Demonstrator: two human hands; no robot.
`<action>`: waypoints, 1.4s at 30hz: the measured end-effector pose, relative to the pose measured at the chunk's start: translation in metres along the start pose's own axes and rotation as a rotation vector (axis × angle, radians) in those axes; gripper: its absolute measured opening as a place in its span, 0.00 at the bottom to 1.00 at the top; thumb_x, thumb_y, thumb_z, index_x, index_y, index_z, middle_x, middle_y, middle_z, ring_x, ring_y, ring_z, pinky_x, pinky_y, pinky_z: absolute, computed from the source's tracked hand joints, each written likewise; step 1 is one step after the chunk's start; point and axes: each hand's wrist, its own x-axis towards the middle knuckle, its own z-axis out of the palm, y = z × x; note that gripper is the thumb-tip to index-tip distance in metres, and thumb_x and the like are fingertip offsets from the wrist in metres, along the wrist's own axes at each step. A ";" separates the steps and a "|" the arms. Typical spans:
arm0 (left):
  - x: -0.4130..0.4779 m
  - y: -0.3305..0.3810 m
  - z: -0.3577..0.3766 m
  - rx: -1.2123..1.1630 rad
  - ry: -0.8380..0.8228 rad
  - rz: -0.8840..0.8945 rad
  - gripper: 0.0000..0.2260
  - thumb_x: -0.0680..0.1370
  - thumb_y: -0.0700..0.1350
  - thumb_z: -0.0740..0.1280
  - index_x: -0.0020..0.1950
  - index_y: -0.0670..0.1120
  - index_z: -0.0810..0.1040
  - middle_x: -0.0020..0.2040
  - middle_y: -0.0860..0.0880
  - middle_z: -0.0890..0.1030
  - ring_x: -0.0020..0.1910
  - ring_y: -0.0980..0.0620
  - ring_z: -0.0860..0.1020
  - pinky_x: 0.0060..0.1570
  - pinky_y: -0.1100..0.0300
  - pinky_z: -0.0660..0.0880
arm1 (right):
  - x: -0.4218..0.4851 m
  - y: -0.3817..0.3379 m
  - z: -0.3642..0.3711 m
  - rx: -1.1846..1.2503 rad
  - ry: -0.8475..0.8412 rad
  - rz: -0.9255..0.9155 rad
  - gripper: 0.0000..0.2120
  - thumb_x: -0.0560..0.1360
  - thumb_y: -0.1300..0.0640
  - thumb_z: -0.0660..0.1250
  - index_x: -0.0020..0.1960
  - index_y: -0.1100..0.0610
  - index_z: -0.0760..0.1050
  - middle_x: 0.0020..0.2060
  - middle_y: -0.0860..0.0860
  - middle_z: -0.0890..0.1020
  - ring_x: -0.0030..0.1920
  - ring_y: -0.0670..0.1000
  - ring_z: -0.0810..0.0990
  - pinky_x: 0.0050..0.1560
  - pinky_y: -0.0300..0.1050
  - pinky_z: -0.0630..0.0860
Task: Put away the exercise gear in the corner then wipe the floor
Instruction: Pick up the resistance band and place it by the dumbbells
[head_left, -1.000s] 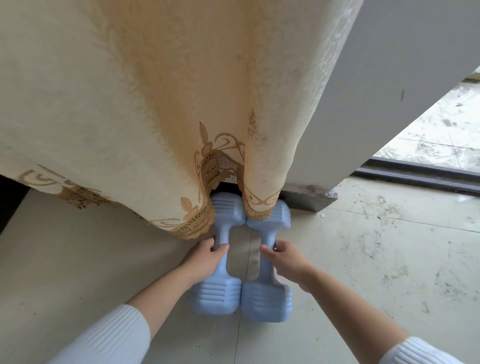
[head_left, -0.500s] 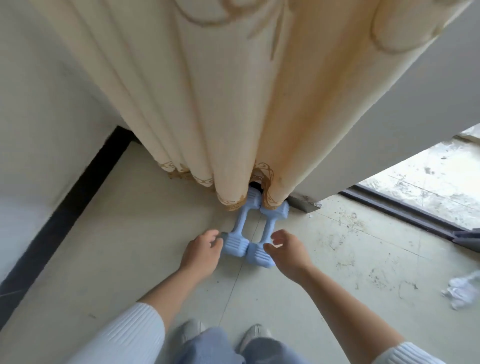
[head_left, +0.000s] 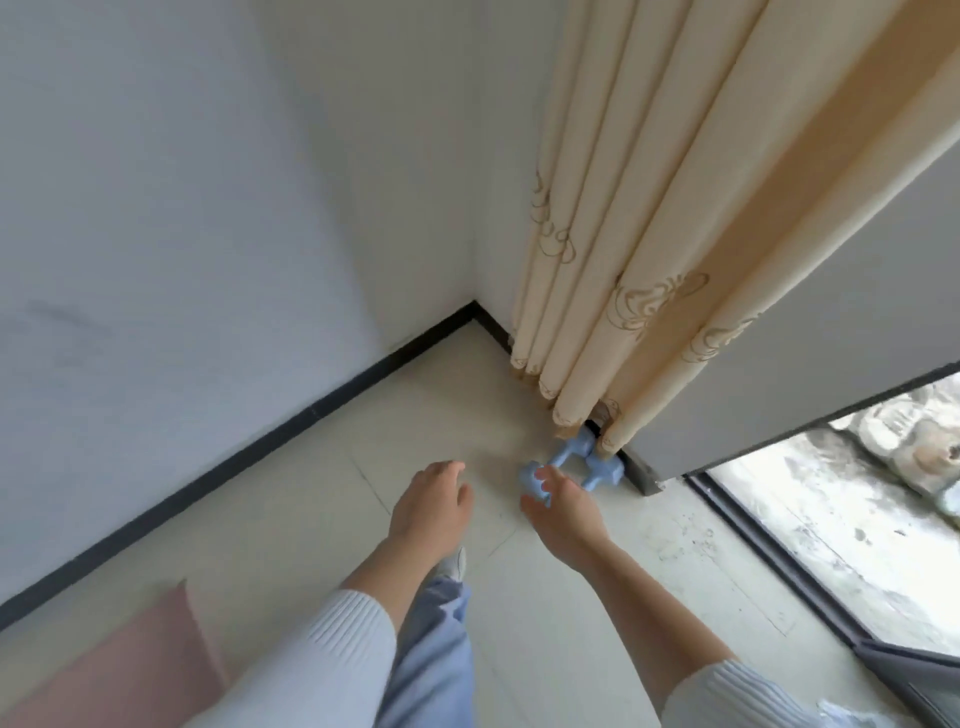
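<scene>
We find no readable text, labels, brands, numbers or signs anywhere in the frame. The curtain (head_left: 613, 249) carries only gold scroll embroidery, not letters. The blue dumbbells (head_left: 571, 462) just below the curtain hem show no weight marks or logos that we can read.
</scene>
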 end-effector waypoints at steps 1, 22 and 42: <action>-0.027 -0.005 -0.005 -0.008 0.043 -0.027 0.18 0.81 0.48 0.56 0.71 0.47 0.68 0.68 0.48 0.73 0.66 0.49 0.70 0.60 0.56 0.69 | -0.017 -0.004 0.004 -0.044 -0.015 -0.044 0.20 0.76 0.48 0.63 0.65 0.55 0.69 0.61 0.53 0.76 0.58 0.55 0.76 0.53 0.47 0.74; -0.617 -0.216 -0.029 -0.076 0.590 -0.806 0.22 0.81 0.50 0.55 0.74 0.46 0.62 0.74 0.46 0.64 0.72 0.46 0.62 0.67 0.50 0.66 | -0.450 -0.159 0.243 -0.707 -0.340 -1.086 0.27 0.77 0.45 0.62 0.73 0.53 0.61 0.68 0.52 0.69 0.67 0.54 0.68 0.64 0.52 0.69; -1.154 -0.522 0.034 -0.264 0.788 -1.401 0.22 0.81 0.50 0.56 0.75 0.47 0.61 0.75 0.46 0.61 0.74 0.47 0.59 0.68 0.51 0.63 | -0.937 -0.262 0.676 -0.936 -0.584 -1.691 0.26 0.77 0.47 0.61 0.72 0.55 0.61 0.66 0.52 0.70 0.64 0.55 0.70 0.62 0.52 0.70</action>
